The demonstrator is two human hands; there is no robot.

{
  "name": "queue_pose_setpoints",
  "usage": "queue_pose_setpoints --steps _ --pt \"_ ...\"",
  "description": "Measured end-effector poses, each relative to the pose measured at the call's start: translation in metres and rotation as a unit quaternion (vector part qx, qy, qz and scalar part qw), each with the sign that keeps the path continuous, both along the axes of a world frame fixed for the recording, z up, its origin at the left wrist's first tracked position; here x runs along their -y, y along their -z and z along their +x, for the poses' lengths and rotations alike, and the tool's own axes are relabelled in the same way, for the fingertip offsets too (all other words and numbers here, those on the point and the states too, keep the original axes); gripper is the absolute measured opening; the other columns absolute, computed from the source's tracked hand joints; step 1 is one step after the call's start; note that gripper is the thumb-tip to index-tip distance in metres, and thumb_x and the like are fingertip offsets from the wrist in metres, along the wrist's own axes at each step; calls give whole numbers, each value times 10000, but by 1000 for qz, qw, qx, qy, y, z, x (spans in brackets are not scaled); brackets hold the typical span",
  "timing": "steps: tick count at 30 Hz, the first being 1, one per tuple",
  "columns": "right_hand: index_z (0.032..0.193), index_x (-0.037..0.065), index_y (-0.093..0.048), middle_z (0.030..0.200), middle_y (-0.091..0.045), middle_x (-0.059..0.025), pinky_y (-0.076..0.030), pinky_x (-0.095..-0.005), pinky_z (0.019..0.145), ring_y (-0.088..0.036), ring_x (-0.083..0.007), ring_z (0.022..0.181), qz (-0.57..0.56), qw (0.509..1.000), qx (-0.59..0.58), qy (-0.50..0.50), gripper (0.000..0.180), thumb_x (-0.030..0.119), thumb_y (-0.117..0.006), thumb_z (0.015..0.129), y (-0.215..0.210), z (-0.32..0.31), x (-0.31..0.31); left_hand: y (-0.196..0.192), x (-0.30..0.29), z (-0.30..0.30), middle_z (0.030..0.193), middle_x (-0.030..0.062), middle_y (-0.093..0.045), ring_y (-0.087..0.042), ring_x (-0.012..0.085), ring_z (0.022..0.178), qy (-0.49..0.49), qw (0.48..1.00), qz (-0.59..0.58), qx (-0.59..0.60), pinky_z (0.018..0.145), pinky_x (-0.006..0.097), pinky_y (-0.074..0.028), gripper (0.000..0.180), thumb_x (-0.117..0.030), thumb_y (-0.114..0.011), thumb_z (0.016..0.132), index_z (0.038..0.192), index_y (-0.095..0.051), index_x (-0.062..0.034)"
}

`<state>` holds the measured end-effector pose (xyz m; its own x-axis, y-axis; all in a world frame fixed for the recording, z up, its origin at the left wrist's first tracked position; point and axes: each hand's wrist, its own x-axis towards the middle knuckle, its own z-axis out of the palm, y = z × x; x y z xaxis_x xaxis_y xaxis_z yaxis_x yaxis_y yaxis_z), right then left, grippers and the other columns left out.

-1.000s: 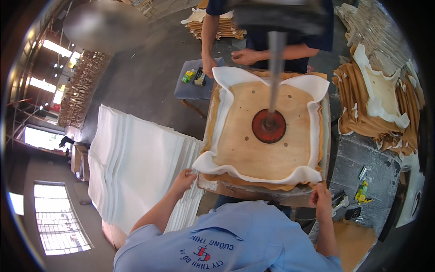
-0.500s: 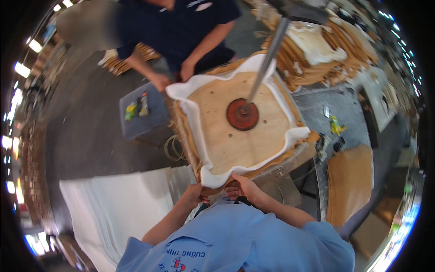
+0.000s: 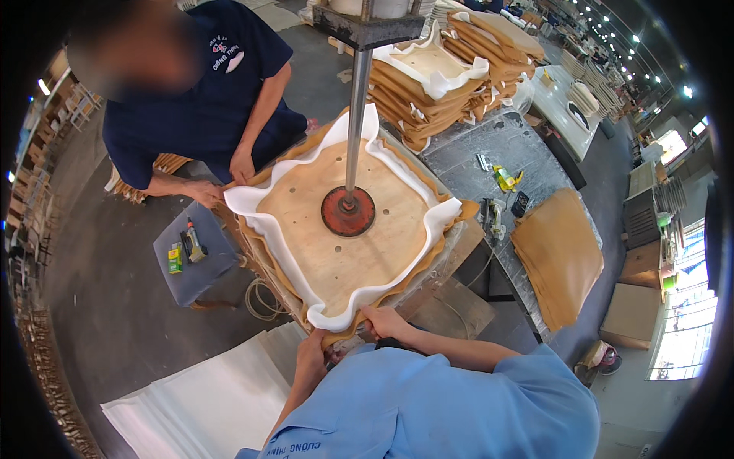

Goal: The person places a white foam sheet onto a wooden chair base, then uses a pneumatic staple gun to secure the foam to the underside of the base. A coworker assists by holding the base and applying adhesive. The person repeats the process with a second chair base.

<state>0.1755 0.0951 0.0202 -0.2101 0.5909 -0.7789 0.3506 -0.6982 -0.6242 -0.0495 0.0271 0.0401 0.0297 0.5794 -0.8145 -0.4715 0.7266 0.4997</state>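
Note:
A plywood seat board (image 3: 298, 222) lies inside a rim of white padding (image 3: 267, 237), with a tan leather-like cover (image 3: 447, 241) showing around the outside. On the board's middle rests a round red press plate (image 3: 336, 222) at the end of a metal rod (image 3: 355, 115). My left hand (image 3: 312, 353) is closed on the cover's edge at the near corner, its fingertips partly hidden below. Just right of that corner, my right hand (image 3: 385, 323) pinches the same edge. Across from me, a co-worker's two hands (image 3: 242, 164) hold the far left corner.
At the back stand stacks of tan covers (image 3: 397, 107). A grey worktable (image 3: 459, 153) on the right bears tan sheets (image 3: 558, 252), a tool (image 3: 495, 222) and a yellow packet (image 3: 506, 179). White sheets (image 3: 206, 382) lie at lower left; a blue-grey stool (image 3: 195, 271) holds another tool.
The head view has turned, so the seat and worktable sit further left in it. Both my hands remain at the near corner, and the co-worker still holds the far left one.

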Motion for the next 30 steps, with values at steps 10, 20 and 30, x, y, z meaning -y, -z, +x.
queue_pose_setpoints --steps 10,20,30 --pt "1155 -35 -673 743 -668 -66 -574 -396 533 -660 -205 541 -108 953 -53 278 726 676 -536 1099 -16 165 -86 -54 -14 42 1477 129 -676 -663 189 1235 361 912 176 89 1078 349 -509 632 -505 -500 1160 1574 -578 -35" --pt "1088 -5 -738 766 -703 -55 -594 -427 602 -688 -213 595 -303 946 -20 114 654 570 -428 1125 2 192 -170 26 -71 183 1165 143 -805 -784 327 1032 -73 968 -128 202 878 432 -585 556 -528 -470 1144 1326 -662 -39" --pt "805 35 -657 574 -554 -55 -497 -413 472 -504 -197 425 -132 991 -15 11 525 447 -533 1106 -5 196 -155 27 -95 209 674 108 -618 -764 326 755 -143 980 -120 67 691 479 -616 546 -473 -446 1127 861 -645 -40"
